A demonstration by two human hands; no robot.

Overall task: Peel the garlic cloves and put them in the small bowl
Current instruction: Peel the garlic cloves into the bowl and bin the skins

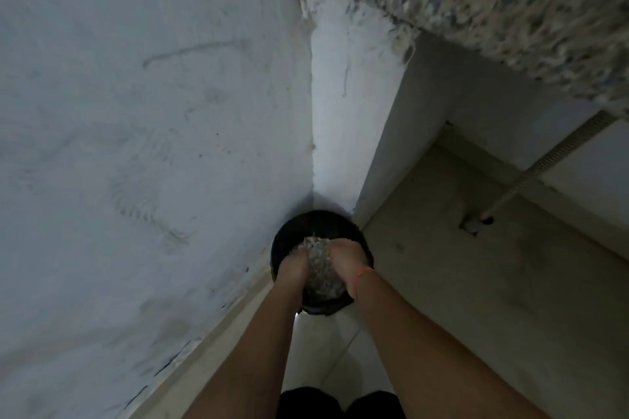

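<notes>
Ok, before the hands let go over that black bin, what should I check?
1. Left hand and right hand both grip the speckled bundle: ok.
2. Bundle sits over the opening of the black bin: ok.
3. Bin stands upright in the wall corner: ok.
4. What the bundle holds: cannot tell.
5. Room left inside the bin: cannot tell, too dark.
</notes>
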